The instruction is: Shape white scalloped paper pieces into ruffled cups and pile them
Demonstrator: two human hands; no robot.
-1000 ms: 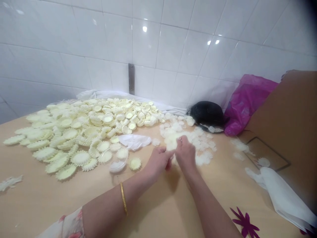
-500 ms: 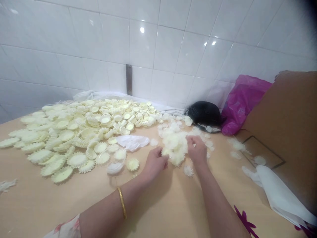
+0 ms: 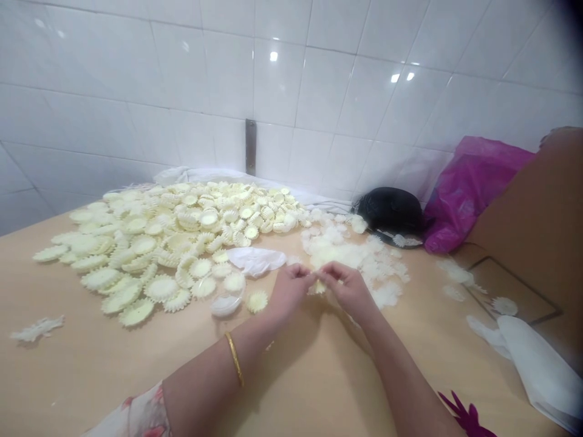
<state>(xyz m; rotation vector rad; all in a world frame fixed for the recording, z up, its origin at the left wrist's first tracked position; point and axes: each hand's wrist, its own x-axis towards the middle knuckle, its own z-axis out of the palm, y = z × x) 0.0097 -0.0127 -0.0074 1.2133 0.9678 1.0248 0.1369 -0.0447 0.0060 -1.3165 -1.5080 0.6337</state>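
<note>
In the head view, a pale frilled piece (image 3: pixel 318 288) is pinched in the fingertips of the left hand (image 3: pixel 290 290) and right hand (image 3: pixel 353 296), over the bench (image 3: pixel 314 388). White discs (image 3: pixel 376 261) are left loose beyond; cream discs (image 3: pixel 177 238) are heaped leftward. The finished share cannot be told.

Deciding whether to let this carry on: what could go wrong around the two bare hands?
The pale-yellow, frilly-edged piece pinched between the left hand and right hand might crease or tear.
The loose, white, translucent frilly discs just beyond the fingers could scatter if bumped.
The round, pale-yellow scalloped disc beside the left wrist could get brushed aside.
</note>
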